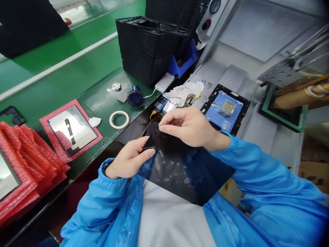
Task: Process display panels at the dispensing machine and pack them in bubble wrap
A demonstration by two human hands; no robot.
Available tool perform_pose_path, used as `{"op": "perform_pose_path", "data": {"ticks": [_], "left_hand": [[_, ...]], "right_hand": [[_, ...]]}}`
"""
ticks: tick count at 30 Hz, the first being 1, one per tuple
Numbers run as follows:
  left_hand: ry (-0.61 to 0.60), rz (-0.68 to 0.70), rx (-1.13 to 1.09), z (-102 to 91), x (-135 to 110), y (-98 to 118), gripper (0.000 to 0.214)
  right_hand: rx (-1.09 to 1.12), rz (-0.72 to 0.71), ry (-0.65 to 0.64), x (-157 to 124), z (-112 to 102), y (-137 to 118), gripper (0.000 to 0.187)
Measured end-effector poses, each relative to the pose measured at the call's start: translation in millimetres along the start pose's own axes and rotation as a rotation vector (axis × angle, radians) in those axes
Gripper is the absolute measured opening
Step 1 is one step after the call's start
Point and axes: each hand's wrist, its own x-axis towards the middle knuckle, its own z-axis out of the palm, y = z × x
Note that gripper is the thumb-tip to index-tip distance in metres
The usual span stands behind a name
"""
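Note:
A glossy black display panel (pixel 185 171) lies tilted across my lap and the bench edge, reflecting my blue sleeves. My left hand (pixel 130 158) grips its near-left edge, thumb on top of the glass and fingers closed under it. My right hand (pixel 189 126) hovers over the panel's upper part with thumb and forefinger pinched together at something too small to make out, perhaps a film or tab. A flex cable and small circuit board (pixel 161 104) stick out at the panel's far end.
A tape roll (pixel 119 119), a small bottle (pixel 118 91) and a blue round object (pixel 135 97) sit on the green bench. Red bubble-wrap sleeves with panels (pixel 70 128) lie left. Stacked black trays (pixel 149 48) stand behind. White gloves (pixel 185 91) and a blue jig (pixel 225 109) lie right.

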Motion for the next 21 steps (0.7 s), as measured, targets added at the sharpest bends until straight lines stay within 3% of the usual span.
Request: {"op": "perform_pose_path", "data": {"ticks": [3, 6, 9, 11, 14, 16, 18, 21], "left_hand": [[0.043, 0.062, -0.070, 2.4, -2, -8, 0.058], [0.036, 0.160, -0.072, 3.5, -3, -10, 0.073], [0.010, 0.273, 0.083, 1.9, -4, -8, 0.031], [0.014, 0.331, 0.164, 0.8, -4, -5, 0.012], [0.050, 0.365, 0.190, 0.5, -4, -3, 0.021], [0.075, 0.372, 0.195, 0.8, -5, -2, 0.023], [0.110, 0.359, 0.180, 1.2, -6, -2, 0.023], [0.175, 0.311, 0.115, 3.0, -8, 0, 0.021]], "right_hand": [[-0.193, -0.238, -0.018, -3, 1, -1, 0.019], [-0.278, -0.477, -0.181, -5, -1, -6, 0.013], [-0.261, -0.572, -0.419, -5, -7, -11, 0.006], [-0.200, -0.526, -0.434, -6, -14, -10, 0.012], [-0.099, -0.316, -0.236, -12, -26, -2, 0.031], [-0.095, -0.130, -0.206, -18, -34, 4, 0.044], [-0.153, 0.009, -0.357, -24, -44, 8, 0.053], [-0.246, 0.049, -0.626, -30, -59, 6, 0.040]]}}
